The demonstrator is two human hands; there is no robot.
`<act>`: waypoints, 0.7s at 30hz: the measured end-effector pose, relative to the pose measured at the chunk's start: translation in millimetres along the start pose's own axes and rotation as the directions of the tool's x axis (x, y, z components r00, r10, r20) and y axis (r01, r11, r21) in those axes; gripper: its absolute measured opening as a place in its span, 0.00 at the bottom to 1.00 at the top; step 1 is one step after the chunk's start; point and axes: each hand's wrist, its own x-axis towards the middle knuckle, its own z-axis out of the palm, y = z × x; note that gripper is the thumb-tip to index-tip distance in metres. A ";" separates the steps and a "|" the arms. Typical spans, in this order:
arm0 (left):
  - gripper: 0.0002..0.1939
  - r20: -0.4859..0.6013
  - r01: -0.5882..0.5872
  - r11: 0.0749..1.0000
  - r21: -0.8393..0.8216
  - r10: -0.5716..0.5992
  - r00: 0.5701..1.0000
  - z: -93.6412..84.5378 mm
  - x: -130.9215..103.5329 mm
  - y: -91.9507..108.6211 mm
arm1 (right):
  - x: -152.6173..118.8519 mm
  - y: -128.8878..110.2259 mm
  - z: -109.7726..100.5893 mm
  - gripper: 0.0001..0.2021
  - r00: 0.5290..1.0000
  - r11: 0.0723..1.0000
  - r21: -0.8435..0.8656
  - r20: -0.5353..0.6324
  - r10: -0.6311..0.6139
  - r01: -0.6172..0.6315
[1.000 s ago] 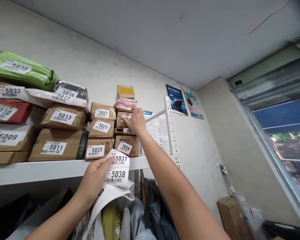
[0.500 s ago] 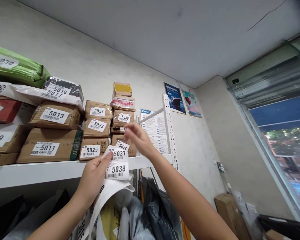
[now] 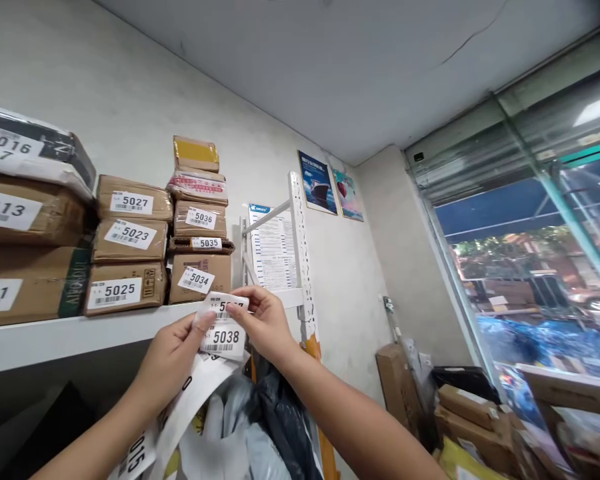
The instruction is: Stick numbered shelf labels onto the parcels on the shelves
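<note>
A strip of white numbered barcode labels is stretched between my two hands, in front of the shelf edge. My left hand pinches its left side between thumb and fingers. On the right, my right hand grips the upper label, its thumb covering part of the number 5037. Below that label, 5038 shows plainly, and the backing strip hangs down and curls away. Just behind the hands stands a stack of cartons, the lowest box bearing label 5034, with box 5036 higher up.
More labelled cartons fill the white shelf to the left. Grey and dark plastic parcels lie beneath it. A perforated white upright ends the shelf. Boxes are piled by the window at lower right.
My right hand has come down from the carton stack to the label strip and taken hold of the 5037 label. The view has turned right, showing more of the window.
</note>
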 end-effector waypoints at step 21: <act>0.22 -0.354 -0.124 0.991 -0.042 0.101 0.930 -7.0 23.4 34.6 | 61.4 -13.8 28.8 0.03 0.952 0.945 -0.110 0.021 -0.306 0.307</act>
